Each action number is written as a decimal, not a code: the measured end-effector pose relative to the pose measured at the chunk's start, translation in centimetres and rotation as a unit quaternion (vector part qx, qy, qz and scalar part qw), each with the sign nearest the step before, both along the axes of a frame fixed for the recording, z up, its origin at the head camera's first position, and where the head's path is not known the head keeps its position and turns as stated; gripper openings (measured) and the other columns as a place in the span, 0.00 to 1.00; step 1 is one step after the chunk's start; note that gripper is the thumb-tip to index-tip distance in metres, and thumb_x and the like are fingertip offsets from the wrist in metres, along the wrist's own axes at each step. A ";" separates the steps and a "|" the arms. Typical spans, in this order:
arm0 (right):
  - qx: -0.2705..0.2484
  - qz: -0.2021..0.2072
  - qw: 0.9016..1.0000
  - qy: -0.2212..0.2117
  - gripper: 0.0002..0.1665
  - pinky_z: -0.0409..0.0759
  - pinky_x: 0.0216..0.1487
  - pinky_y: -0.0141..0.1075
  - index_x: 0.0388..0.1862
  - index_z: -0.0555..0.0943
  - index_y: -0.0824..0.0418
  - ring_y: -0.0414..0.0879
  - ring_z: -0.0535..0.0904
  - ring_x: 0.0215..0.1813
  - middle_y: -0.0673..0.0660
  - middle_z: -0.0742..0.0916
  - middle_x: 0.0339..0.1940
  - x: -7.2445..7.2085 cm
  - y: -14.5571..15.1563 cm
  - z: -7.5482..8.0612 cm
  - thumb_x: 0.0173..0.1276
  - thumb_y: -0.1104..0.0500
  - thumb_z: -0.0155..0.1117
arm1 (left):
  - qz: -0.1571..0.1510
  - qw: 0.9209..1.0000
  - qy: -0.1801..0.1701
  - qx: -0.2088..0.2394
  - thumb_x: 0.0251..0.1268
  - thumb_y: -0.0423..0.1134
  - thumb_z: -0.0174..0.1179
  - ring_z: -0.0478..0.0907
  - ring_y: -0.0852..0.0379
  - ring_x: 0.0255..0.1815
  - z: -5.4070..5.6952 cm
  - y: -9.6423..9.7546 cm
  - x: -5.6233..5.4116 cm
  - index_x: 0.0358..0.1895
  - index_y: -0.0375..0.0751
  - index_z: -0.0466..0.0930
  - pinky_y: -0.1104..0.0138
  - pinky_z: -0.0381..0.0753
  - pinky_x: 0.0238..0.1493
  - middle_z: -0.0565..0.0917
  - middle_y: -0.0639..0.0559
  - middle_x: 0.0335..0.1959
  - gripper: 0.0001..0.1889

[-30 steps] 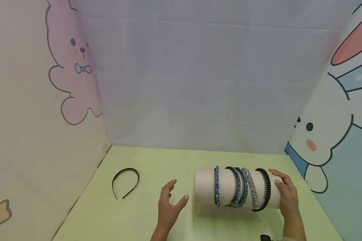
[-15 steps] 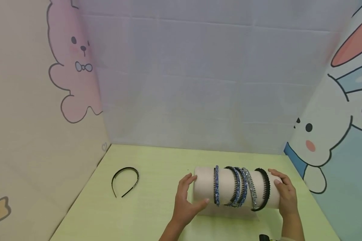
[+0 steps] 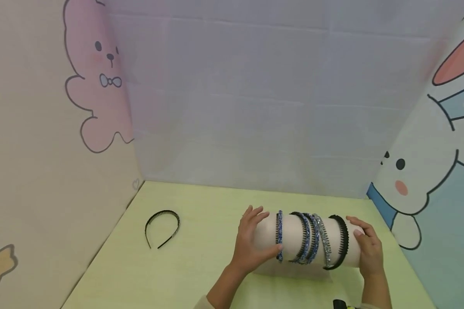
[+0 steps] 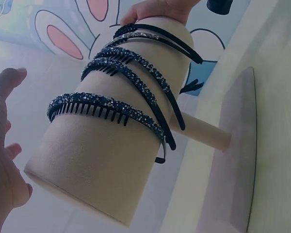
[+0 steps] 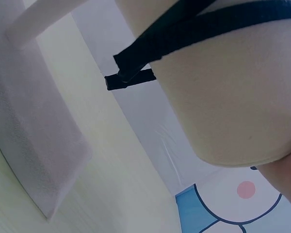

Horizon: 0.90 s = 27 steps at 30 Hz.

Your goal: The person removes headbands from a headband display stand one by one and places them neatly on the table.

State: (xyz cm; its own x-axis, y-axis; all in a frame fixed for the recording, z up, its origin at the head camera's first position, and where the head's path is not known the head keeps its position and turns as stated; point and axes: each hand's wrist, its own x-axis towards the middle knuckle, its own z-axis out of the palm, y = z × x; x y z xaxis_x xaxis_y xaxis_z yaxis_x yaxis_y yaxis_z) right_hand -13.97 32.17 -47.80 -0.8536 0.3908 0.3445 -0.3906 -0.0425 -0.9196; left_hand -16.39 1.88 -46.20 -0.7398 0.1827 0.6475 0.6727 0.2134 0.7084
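A beige cylindrical headband display stand (image 3: 292, 234) lies sideways on its post, carrying several toothed headbands. The leftmost is a glittery blue headband (image 3: 279, 229). More blue ones, a silver headband (image 3: 324, 240) and a black headband (image 3: 343, 242) follow to the right. My left hand (image 3: 249, 246) spreads around the stand's left end, its thumb overlapping the leftmost headband in the head view. In the left wrist view, a gap shows between the left hand (image 4: 5, 160) and the roll. My right hand (image 3: 369, 251) grips the stand's right end, its thumb in front; the right wrist view shows little of that hand.
A lone black headband (image 3: 163, 212) lies on the pale green table (image 3: 201, 223) at the left. The stand's flat base (image 5: 48, 131) rests on the tabletop. Walls with cartoon drawings enclose the table at the back and both sides.
My left hand has moved right and slightly up, from beside the stand to around its left end. My right hand keeps its grip on the right end.
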 end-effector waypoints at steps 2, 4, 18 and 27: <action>0.001 0.001 1.000 0.000 0.14 0.66 0.51 0.29 0.50 0.72 0.75 0.44 0.70 0.56 0.48 0.82 0.49 -0.1 0.0 0.1 0.71 0.67 0.45 | -0.011 1.000 0.026 -0.008 0.41 0.46 0.74 0.54 0.44 0.69 0.5 0.3 -0.5 0.61 0.47 0.71 0.41 0.58 0.58 0.68 0.50 0.64 0.37; 0.004 0.002 1.000 -0.005 0.15 0.66 0.51 0.30 0.51 0.72 0.74 0.43 0.70 0.56 0.48 0.82 0.50 -0.1 0.0 0.2 0.72 0.67 0.45 | -0.018 0.999 0.048 -0.019 0.41 0.46 0.74 0.57 0.45 0.68 0.9 0.5 -1.0 0.60 0.46 0.71 0.43 0.59 0.59 0.70 0.50 0.63 0.37; 0.004 -0.007 1.000 -0.015 0.15 0.66 0.50 0.30 0.50 0.73 0.74 0.44 0.70 0.56 0.48 0.82 0.49 0.4 0.1 0.2 0.72 0.66 0.46 | -0.004 0.952 0.018 -0.307 0.32 0.65 0.72 0.61 0.56 0.64 2.6 1.0 -1.5 0.70 0.51 0.58 0.55 0.59 0.60 0.66 0.56 0.65 0.55; 0.003 0.005 1.000 -0.016 0.13 0.67 0.50 0.29 0.49 0.74 0.71 0.42 0.70 0.56 0.47 0.81 0.49 0.3 0.2 0.2 0.72 0.66 0.45 | 0.001 0.927 0.006 -0.374 0.21 0.66 0.75 0.62 0.54 0.62 3.0 1.0 -1.9 0.71 0.51 0.56 0.58 0.61 0.56 0.63 0.55 0.68 0.63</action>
